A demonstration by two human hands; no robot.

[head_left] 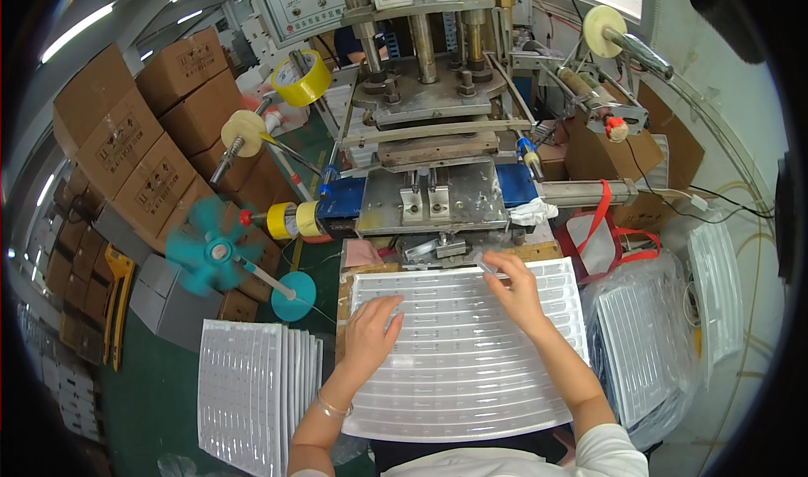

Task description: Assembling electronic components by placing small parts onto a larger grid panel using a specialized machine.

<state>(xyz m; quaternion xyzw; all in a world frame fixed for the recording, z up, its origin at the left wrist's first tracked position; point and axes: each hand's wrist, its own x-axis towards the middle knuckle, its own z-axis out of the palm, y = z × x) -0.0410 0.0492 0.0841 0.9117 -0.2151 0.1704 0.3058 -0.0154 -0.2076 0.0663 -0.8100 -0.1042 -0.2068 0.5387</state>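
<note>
A large white tray [463, 401] with many long ribbed rows lies in front of me, and small clear pieces seem to sit in its rows. My left hand [370, 332] rests over the tray's left part, fingers stretched and thumb apart, with nothing seen in it. Above the far edge of the tray, my right hand [515, 290] pinches what looks like a small clear plastic piece [486, 265] at its fingertips; its exact shape is hard to make out. Just beyond is the metal bed [379, 216] of a press, carrying two small upright metal brackets [423, 204].
Similar white trays [240, 384] lean in a stack at left; more, wrapped in clear plastic [635, 351], stand at right. A teal fan [219, 251] is left of the press. Yellow tape [301, 79] hangs on an arm. Cartons [139, 153] pile up behind. A red-handled bag [593, 233] sits right.
</note>
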